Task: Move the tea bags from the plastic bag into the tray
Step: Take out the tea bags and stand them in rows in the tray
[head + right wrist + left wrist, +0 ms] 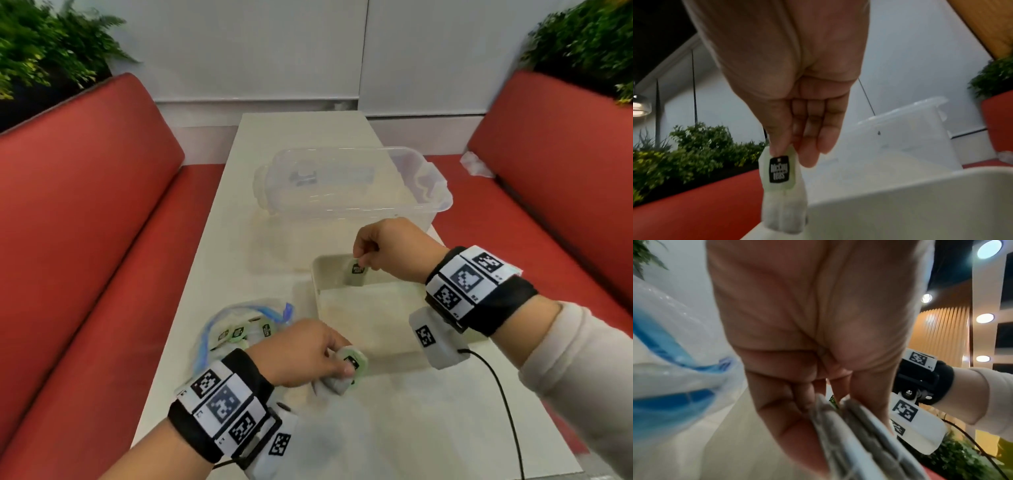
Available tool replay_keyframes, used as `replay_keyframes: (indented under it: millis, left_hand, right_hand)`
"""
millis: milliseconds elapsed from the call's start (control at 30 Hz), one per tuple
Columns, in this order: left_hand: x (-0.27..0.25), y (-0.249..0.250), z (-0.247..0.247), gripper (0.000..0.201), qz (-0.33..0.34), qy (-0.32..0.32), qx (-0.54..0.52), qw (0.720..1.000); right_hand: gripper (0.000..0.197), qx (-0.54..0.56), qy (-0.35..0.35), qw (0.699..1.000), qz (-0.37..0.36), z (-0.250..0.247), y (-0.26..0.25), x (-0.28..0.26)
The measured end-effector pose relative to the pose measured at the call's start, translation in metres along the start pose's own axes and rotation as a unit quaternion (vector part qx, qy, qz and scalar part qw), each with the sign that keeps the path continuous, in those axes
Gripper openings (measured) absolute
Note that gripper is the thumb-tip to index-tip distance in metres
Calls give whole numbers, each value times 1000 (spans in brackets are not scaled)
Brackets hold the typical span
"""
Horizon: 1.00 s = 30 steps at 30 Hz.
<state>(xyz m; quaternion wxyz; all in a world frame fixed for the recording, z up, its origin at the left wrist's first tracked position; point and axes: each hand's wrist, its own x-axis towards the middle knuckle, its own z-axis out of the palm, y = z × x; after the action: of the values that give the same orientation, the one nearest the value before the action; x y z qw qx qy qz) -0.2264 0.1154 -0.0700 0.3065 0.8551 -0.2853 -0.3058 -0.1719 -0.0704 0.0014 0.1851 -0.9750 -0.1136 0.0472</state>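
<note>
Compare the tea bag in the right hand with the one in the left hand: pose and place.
The right hand pinches its tea bag by the top so it hangs upright over the tray's far corner; the left hand grips its tea bag tilted, low over the table, short of the tray. The right one hangs free; the left one is partly covered by fingers. Both carry a green tag with a black label.

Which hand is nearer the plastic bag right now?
Left. The left hand, with tea bags in its grip, is just right of the plastic bag. The right hand holds a tea bag over the tray's far end, well away.
</note>
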Motion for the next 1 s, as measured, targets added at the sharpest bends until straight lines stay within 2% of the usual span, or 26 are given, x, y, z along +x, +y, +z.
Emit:
replay_keyframes:
  millis: [100,300,533,667,800,1000]
  left_hand:
    - [1,2,0,22,-48,-31,47,997]
    - [-4,-4,-6,17,-69,-50,37,996]
    - [-6,-10,-16,7,-49,10,-66,997]
    - [-1,-15,-16,12,-32,38,-95,994]
    - [3,-17,-14,17,-25,31,-94,995]
    - [3,-18,-12,16,-26,26,-95,995]
  right_hand:
    - [7,-29,-38,999,-8,17,11,16]
    - [12,-85,-83,993,-15,47,8,46]
    - [15,-172,-132,976,-14,75,0,71]
    - [14,-226,-127,965,-24,83,-6,75]
    - [11,-254,-117,960,-29,86,-11,76]
    - [21,-272,-112,954,-52,91,-10,73]
